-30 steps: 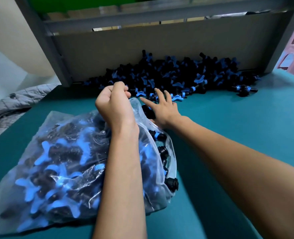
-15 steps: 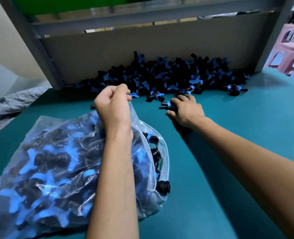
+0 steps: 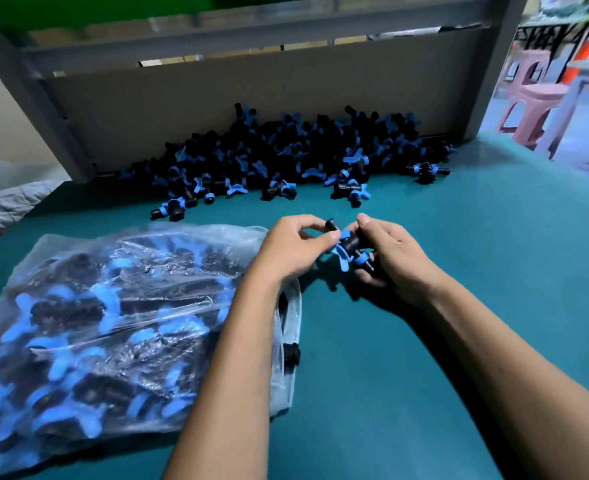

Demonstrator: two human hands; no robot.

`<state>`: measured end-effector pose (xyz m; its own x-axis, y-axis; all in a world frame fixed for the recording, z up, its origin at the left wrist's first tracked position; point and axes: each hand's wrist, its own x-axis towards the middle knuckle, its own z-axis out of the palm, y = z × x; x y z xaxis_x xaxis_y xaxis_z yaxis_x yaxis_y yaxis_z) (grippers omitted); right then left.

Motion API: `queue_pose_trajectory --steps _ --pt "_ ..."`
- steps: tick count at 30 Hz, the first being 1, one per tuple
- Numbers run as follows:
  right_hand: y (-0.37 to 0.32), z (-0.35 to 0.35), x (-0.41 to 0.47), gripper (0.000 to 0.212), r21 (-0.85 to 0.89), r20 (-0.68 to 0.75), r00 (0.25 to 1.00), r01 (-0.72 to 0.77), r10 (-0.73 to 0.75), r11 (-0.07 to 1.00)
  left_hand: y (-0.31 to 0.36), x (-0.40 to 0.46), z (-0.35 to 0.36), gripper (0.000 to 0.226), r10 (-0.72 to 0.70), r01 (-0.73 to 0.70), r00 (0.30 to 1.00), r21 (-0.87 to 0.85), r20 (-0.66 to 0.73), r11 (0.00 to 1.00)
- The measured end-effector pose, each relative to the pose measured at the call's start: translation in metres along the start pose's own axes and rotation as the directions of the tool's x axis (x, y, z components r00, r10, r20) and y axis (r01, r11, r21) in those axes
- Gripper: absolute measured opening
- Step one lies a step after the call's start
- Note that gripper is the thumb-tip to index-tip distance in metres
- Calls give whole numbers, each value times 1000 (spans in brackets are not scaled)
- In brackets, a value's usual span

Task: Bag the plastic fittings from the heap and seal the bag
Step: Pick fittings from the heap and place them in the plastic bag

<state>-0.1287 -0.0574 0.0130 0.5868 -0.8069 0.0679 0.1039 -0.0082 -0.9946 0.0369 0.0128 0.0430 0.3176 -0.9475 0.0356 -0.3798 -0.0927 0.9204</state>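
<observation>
While both hands (image 3: 295,247) (image 3: 395,258) pinch one fitting (image 3: 346,245), the heap (image 3: 286,154) lies beyond, the bag (image 3: 113,306) left

Surface (image 3: 459,341): plain teal, no pattern. Heap (image 3: 286,154) of fittings: black bodies with bright blue wing-shaped handles and blue collars. Fitting (image 3: 346,245) held between the hands: black with blue parts. Bag (image 3: 113,306): clear, glossy plastic with white glare streaks; contents show through as black and blue. Back panel (image 3: 251,98): flat grey-beige, framed by grey posts (image 3: 44,109). Strip above: green. Stools (image 3: 532,102) at right: pale pink. Cloth (image 3: 6,206) at left edge: grey, quilted pattern.
</observation>
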Motion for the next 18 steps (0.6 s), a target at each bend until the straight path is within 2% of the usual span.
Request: queue_pose_trajectory --steps 2,5,8,11,13,15,18 --pt "3 -4 1 43 -39 11 999 36 -35 999 0 -4 -1 7 -13 16 999 -53 46 998" --pt "6 -7 3 37 -129 61 996 65 -58 989 0 -6 -1 19 -62 66 997 -97 40 993" --pt "9 -9 4 27 -26 89 996 30 -27 999 -1 -5 -1 16 -78 75 997 -133 -23 988" --pt "11 -16 6 19 177 9 999 32 -35 984 -5 -3 -4 17 -116 95 988 -187 -106 978" --pt "13 -19 7 13 197 -69 996 60 -47 979 -6 -2 -4 15 -143 120 985 -199 -102 973" --pt "14 -18 8 12 179 -89 995 70 -54 981 -6 -2 -2 9 -147 128 986 -205 -81 970" --pt "14 -15 9 10 189 -196 979 93 -55 978 -6 2 -5 5 -179 146 975 -229 -132 962"
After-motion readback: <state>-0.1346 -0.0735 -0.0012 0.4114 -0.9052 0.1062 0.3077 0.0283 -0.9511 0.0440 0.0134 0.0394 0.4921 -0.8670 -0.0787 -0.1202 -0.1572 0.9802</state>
